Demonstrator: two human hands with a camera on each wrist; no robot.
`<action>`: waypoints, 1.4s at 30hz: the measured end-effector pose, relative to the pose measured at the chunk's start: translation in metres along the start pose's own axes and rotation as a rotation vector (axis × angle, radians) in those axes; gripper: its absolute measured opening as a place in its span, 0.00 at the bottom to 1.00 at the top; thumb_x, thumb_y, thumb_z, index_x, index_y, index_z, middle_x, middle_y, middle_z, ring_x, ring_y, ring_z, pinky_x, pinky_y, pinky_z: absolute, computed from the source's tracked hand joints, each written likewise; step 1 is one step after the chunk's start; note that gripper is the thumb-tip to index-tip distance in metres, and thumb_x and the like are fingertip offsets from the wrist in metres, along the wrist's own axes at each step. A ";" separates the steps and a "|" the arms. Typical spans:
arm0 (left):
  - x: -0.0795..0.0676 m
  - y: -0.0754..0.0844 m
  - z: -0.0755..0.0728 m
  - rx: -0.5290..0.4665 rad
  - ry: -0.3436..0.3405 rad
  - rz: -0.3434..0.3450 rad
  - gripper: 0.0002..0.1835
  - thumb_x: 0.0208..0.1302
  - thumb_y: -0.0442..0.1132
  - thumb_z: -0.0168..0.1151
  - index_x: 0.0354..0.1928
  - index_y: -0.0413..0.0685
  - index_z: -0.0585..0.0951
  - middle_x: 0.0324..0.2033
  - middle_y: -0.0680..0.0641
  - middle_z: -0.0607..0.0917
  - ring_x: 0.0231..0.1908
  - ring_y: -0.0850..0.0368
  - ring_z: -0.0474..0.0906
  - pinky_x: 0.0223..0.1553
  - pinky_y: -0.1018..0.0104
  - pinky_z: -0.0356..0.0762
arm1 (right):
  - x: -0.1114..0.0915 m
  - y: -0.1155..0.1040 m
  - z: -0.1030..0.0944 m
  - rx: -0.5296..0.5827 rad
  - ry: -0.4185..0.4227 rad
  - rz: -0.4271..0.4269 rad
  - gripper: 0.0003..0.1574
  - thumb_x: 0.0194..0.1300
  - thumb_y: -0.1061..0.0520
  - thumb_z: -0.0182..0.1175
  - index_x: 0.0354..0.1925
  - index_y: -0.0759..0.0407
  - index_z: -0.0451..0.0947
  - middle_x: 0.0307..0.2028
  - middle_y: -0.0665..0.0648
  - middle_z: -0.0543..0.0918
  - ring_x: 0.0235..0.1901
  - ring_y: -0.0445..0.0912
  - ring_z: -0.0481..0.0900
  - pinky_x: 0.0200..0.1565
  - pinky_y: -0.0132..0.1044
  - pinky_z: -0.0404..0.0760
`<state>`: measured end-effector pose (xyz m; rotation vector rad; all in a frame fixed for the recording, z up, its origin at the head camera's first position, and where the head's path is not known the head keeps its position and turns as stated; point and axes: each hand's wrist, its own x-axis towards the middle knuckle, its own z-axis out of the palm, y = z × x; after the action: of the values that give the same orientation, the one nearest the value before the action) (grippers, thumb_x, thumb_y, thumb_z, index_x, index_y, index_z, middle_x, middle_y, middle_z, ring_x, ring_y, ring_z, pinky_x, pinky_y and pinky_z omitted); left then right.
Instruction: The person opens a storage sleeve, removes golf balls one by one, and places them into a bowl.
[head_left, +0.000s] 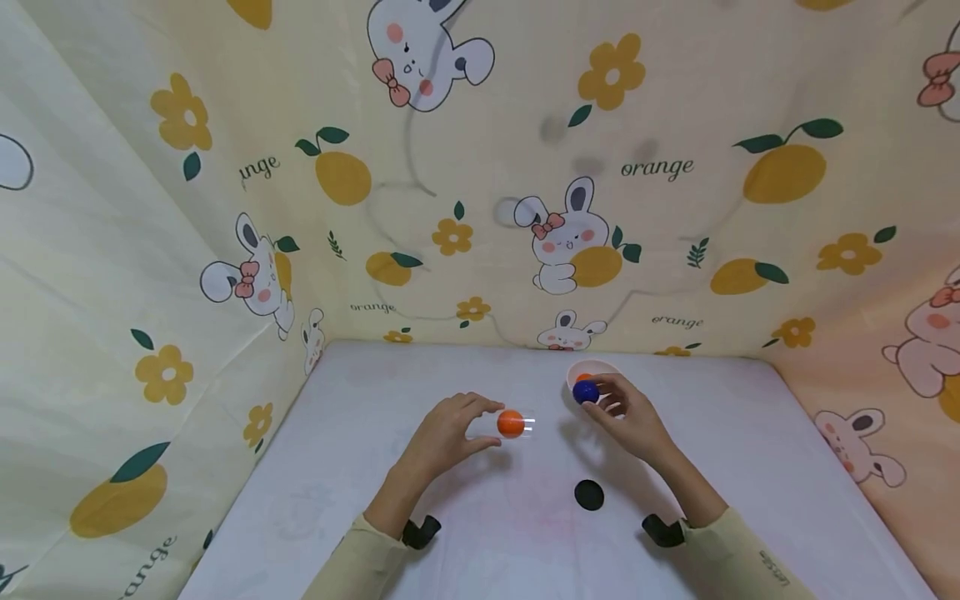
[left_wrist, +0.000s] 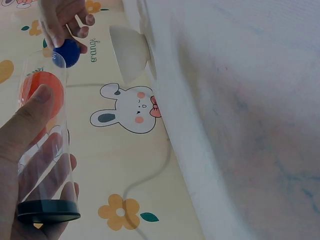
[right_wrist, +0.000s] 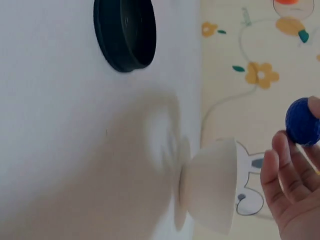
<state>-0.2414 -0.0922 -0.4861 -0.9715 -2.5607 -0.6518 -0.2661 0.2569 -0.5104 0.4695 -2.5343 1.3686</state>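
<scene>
My left hand [head_left: 448, 432] grips a clear tube [left_wrist: 59, 117] with a black base [left_wrist: 49, 211]. Inside the tube, near its mouth, sits an orange ball [head_left: 511, 423]. Between the thumb and fingers of my right hand [head_left: 633, 421] is a dark blue ball [head_left: 585, 392], held up off the table. In the head view it overlaps the white bowl [head_left: 594, 365], where a bit of an orange ball [head_left: 583, 379] shows. The left wrist view has the blue ball [left_wrist: 70, 52] overlapping the tube's rim, while the head view shows a gap between them.
A round black cap [head_left: 588, 495] lies on the white-covered table [head_left: 360, 392], nearer to me than the bowl. Patterned cloth [head_left: 517, 167] with rabbits and oranges hangs behind the table and along both sides.
</scene>
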 end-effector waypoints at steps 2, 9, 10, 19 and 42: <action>0.000 0.000 0.000 -0.002 -0.006 -0.004 0.31 0.59 0.50 0.83 0.63 0.56 0.85 0.54 0.55 0.89 0.51 0.57 0.85 0.56 0.58 0.85 | 0.001 0.004 -0.002 -0.019 0.019 0.006 0.28 0.71 0.57 0.74 0.65 0.56 0.76 0.48 0.60 0.88 0.39 0.44 0.81 0.43 0.30 0.83; 0.001 0.000 0.001 -0.017 0.008 -0.001 0.31 0.58 0.48 0.84 0.63 0.55 0.85 0.54 0.55 0.89 0.51 0.57 0.85 0.56 0.57 0.85 | 0.006 0.018 -0.010 -0.096 0.050 0.082 0.30 0.72 0.55 0.73 0.66 0.59 0.75 0.50 0.64 0.87 0.40 0.49 0.81 0.43 0.29 0.81; 0.000 0.001 0.001 -0.012 0.007 -0.002 0.31 0.58 0.49 0.84 0.63 0.55 0.85 0.54 0.55 0.89 0.51 0.57 0.85 0.56 0.57 0.85 | 0.006 0.020 -0.011 -0.107 0.049 0.101 0.30 0.72 0.55 0.73 0.66 0.59 0.74 0.51 0.65 0.87 0.41 0.50 0.81 0.43 0.30 0.81; -0.001 0.001 0.003 -0.002 -0.005 -0.014 0.31 0.59 0.50 0.83 0.64 0.57 0.85 0.54 0.56 0.89 0.51 0.58 0.85 0.56 0.58 0.85 | 0.009 0.034 -0.014 -0.144 0.015 0.242 0.33 0.74 0.52 0.71 0.70 0.58 0.71 0.57 0.68 0.84 0.46 0.55 0.80 0.42 0.34 0.81; 0.000 0.000 0.003 -0.014 -0.006 -0.013 0.30 0.59 0.50 0.83 0.64 0.57 0.85 0.54 0.56 0.89 0.51 0.58 0.85 0.56 0.58 0.85 | 0.014 0.039 -0.013 -0.179 -0.023 0.306 0.33 0.75 0.53 0.70 0.70 0.60 0.71 0.61 0.68 0.82 0.47 0.56 0.78 0.40 0.35 0.80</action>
<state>-0.2413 -0.0907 -0.4883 -0.9639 -2.5723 -0.6727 -0.2929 0.2853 -0.5284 0.0660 -2.8030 1.2137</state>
